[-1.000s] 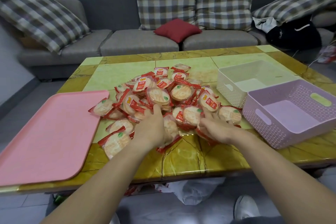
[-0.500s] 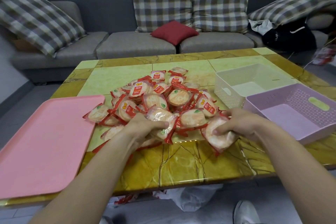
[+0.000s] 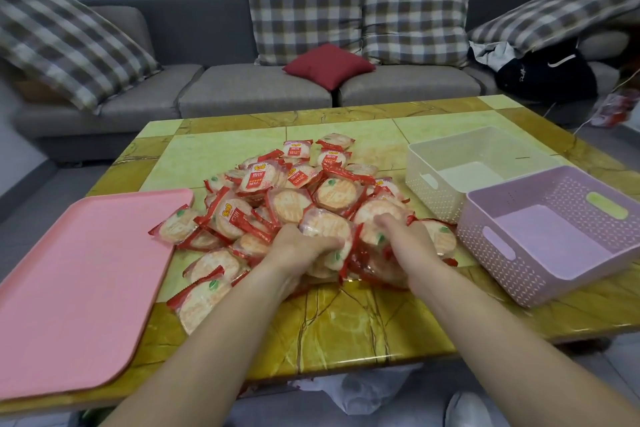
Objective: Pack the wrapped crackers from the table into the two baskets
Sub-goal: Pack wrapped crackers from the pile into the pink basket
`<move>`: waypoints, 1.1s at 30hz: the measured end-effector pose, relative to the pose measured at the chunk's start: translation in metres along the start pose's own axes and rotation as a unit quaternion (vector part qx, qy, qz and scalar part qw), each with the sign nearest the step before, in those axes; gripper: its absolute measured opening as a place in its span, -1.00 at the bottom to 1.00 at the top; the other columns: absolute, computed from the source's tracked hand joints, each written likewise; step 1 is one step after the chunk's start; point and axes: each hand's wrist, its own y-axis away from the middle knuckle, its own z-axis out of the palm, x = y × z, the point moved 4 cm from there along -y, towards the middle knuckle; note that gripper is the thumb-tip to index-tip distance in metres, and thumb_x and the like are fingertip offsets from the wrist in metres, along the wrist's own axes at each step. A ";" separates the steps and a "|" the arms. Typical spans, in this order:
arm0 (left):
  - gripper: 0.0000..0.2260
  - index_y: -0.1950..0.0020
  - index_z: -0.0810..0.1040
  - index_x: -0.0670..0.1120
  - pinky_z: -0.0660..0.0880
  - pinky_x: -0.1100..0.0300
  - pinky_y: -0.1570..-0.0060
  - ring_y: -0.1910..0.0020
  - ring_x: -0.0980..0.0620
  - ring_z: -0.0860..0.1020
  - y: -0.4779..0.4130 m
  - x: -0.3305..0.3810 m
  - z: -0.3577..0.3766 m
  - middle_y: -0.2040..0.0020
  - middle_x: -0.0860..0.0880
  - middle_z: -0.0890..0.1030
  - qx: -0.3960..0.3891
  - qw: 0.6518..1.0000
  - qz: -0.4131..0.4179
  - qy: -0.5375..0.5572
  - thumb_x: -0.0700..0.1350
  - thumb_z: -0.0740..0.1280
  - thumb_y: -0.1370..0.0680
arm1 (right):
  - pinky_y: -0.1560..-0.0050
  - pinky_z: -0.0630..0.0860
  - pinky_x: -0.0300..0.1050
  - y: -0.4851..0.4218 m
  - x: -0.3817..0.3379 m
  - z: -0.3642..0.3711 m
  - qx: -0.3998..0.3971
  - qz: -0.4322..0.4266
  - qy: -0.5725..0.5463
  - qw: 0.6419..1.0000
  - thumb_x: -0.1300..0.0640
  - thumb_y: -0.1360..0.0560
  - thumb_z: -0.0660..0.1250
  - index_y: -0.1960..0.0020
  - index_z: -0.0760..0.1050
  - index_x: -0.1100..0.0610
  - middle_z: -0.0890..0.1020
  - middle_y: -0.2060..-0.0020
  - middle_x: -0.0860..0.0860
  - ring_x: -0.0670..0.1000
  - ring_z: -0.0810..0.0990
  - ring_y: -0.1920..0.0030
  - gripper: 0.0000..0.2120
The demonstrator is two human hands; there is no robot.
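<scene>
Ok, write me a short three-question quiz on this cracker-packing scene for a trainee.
1. True or false: the white basket and the purple basket hold no crackers.
2. What lies left of the cracker pile? A) pink tray B) red cushion C) black bag
3. Fill in: the basket nearer the person is ___.
Key: 1 true; 2 A; 3 purple.

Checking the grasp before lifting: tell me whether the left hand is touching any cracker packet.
Touching. The head view shows the left hand with its fingers curled round a cracker packet at the near edge of the pile.
</scene>
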 end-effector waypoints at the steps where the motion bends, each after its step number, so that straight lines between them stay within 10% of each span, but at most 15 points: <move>1: -0.72 0.02 0.52 -0.28 0.69 -0.04 0.23 0.35 -0.17 0.69 0.000 0.000 0.001 0.27 -0.23 0.72 -0.001 1.000 -0.002 0.003 -0.23 0.57 -0.45 | 0.14 0.44 -0.05 0.005 0.000 0.001 0.004 0.002 0.019 1.000 -0.13 -0.53 0.35 -0.18 0.40 0.14 0.52 0.10 0.04 0.09 0.53 0.08 -0.60; 6: -0.75 0.00 0.54 -0.26 0.70 0.00 0.21 0.31 -0.16 0.70 0.000 -0.002 0.008 0.23 -0.21 0.73 -0.033 0.998 -0.010 0.054 -0.22 0.56 -0.45 | -0.13 0.55 0.08 0.012 0.012 -0.002 0.000 0.013 0.001 1.000 -0.26 -0.37 0.35 -0.08 0.50 0.11 0.67 -0.06 0.15 0.19 0.64 -0.08 -0.50; 10: -0.60 -0.14 0.60 -0.30 0.57 -0.21 -0.22 0.02 -0.25 0.69 0.003 -0.002 0.013 -0.05 -0.30 0.71 -0.048 0.986 -0.029 0.158 -0.16 0.59 -0.40 | -0.06 0.58 0.00 0.012 0.012 -0.003 -0.048 0.050 -0.119 0.990 -0.23 -0.46 0.35 -0.15 0.59 0.02 0.73 0.01 0.07 0.09 0.68 -0.01 -0.59; 14: -0.70 -0.18 0.60 -0.17 0.63 -0.10 -0.09 0.09 -0.16 0.70 0.008 -0.007 0.025 0.01 -0.18 0.74 -0.073 0.963 -0.053 0.255 -0.17 0.50 -0.47 | 0.12 0.56 -0.09 0.017 0.008 -0.005 -0.078 0.064 -0.179 0.979 -0.16 -0.51 0.33 -0.21 0.60 0.05 0.73 -0.04 0.10 0.07 0.66 0.01 -0.61; 18: -0.59 -0.27 0.59 -0.07 0.61 -0.01 0.06 0.04 -0.13 0.70 0.015 0.004 0.038 -0.02 -0.10 0.75 -0.072 0.956 -0.014 0.283 -0.09 0.53 -0.44 | -0.15 0.60 0.11 0.026 -0.001 -0.003 -0.096 0.081 -0.213 0.969 -0.29 -0.46 0.31 -0.23 0.62 0.10 0.72 -0.08 0.17 0.21 0.66 -0.13 -0.45; 25: -0.57 -0.35 0.56 -0.19 0.61 -0.05 -0.08 -0.07 -0.15 0.67 0.036 0.087 0.122 -0.18 -0.22 0.68 -0.183 0.926 0.144 0.297 -0.19 0.49 -0.49 | -0.12 0.59 0.06 0.046 -0.076 -0.099 -0.006 -0.114 -0.292 0.950 -0.23 -0.54 0.27 -0.16 0.67 0.09 0.75 -0.05 0.17 0.22 0.71 -0.13 -0.54; 30: -0.24 -0.36 0.51 -0.12 0.63 -0.06 -0.13 -0.12 -0.12 0.68 0.023 0.120 0.219 -0.17 -0.13 0.69 -0.165 0.954 0.194 0.159 0.04 0.65 -0.22 | 0.00 0.61 0.00 0.032 -0.072 -0.202 0.146 -0.107 -0.245 0.953 -0.21 -0.52 0.35 -0.12 0.61 0.05 0.77 0.12 0.01 0.05 0.73 0.07 -0.64; 33: -0.02 -0.62 0.09 -0.10 0.49 0.12 -0.28 -0.37 -0.09 0.52 0.013 0.112 0.249 -0.44 -0.04 0.48 -0.121 0.965 0.223 -0.061 0.14 0.58 -0.39 | -0.03 0.63 0.05 0.014 -0.053 -0.237 0.215 -0.081 -0.135 0.964 -0.16 -0.46 0.43 -0.17 0.60 0.14 0.72 0.08 0.07 0.12 0.70 0.02 -0.56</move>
